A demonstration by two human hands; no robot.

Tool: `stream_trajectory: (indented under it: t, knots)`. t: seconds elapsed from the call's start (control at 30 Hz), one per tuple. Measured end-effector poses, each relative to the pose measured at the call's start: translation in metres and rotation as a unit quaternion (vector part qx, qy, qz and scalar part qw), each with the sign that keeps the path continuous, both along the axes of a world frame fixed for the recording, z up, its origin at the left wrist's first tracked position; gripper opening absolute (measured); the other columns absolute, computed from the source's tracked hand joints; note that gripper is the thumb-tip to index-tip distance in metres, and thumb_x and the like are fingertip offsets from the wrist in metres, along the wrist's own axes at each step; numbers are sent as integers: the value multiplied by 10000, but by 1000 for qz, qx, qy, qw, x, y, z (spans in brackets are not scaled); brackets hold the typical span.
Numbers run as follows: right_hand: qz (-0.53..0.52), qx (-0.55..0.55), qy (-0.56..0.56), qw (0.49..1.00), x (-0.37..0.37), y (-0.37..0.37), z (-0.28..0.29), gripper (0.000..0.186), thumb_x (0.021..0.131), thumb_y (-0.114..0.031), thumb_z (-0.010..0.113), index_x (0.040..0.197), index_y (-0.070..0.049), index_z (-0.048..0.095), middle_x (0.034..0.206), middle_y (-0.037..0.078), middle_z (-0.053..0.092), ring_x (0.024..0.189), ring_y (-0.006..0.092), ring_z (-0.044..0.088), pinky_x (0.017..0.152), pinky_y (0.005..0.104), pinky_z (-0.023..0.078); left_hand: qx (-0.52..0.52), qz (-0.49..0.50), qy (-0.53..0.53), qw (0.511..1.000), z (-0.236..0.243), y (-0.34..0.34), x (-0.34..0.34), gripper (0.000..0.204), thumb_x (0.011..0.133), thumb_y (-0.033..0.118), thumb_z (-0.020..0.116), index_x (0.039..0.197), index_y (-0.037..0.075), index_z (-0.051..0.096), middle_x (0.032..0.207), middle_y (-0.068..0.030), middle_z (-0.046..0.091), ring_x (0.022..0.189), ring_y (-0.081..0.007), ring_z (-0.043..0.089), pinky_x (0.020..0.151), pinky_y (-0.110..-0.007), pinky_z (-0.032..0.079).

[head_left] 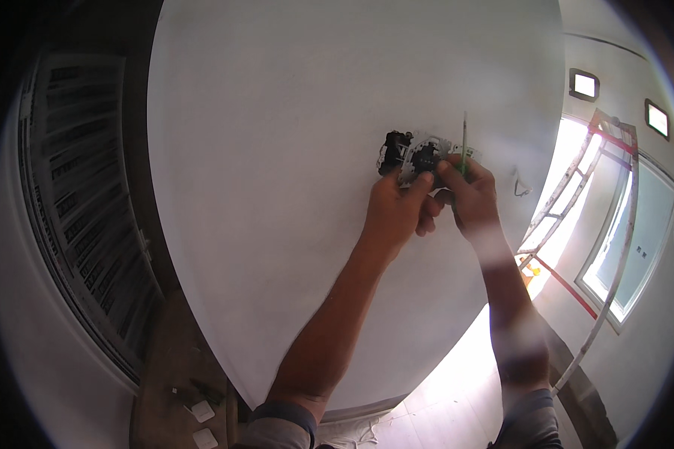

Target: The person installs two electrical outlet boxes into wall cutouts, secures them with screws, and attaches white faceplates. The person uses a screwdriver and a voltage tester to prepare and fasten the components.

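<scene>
My left hand is closed on a dark electrical socket or switch insert with a pale metal frame, held close to the white wall. With its thumb on the same insert, my right hand also grips a screwdriver with a green handle, its thin shaft pointing up. Left of the insert sits a black electrical fitting at the wall. Partly behind my right fingers, a pale mounting frame shows. My fingers hide the insert's lower edge, and whether it touches the wall I cannot tell.
Loose wires stick out of the wall to the right. A stepladder stands beyond the wall's right edge, near a window. White square plates lie on a brown surface at lower left, below a slatted shutter.
</scene>
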State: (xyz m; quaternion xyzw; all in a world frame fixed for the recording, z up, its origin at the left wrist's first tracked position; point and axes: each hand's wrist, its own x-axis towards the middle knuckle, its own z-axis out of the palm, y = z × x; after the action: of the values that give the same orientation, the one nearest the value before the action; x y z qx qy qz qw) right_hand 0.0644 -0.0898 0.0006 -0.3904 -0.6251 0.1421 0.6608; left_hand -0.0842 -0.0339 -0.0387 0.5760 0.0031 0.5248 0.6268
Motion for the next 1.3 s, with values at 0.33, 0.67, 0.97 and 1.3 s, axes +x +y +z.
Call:
stream_trajectory:
  t: [0.33,0.67,0.97,1.3]
  knots:
    - [54,-45,21,997,6,-4,17,236,992,-132,644,1126,62,651,823,117,691,615,155,611,587,301,496,-57,-48,-79,994,15,-15,19,254,1052,200,619,1243,44,562,687,-68,619,420,-114,509,348,-274,344]
    - [-1,27,0,1000,-7,-2,8,219,1003,-101,658,1155,57,661,947,115,714,741,181,682,680,322,556,-49,-75,-143,986,2,3,26,278,1010,211,662,1234,57,602,627,-27,573,425,-88,459,350,-269,280]
    - [-12,52,-4,999,-6,1,11,229,1003,-117,674,1157,52,684,936,83,713,791,156,661,701,293,532,6,-9,-100,995,8,8,20,216,980,164,654,1148,31,621,591,2,531,423,-69,441,352,-264,295]
    - [-88,68,-64,992,-5,2,4,218,999,-137,676,1125,40,701,839,58,707,719,133,638,669,280,508,17,79,-16,997,4,-10,4,262,996,195,685,1150,-12,644,701,-54,649,480,-105,575,439,-264,453]
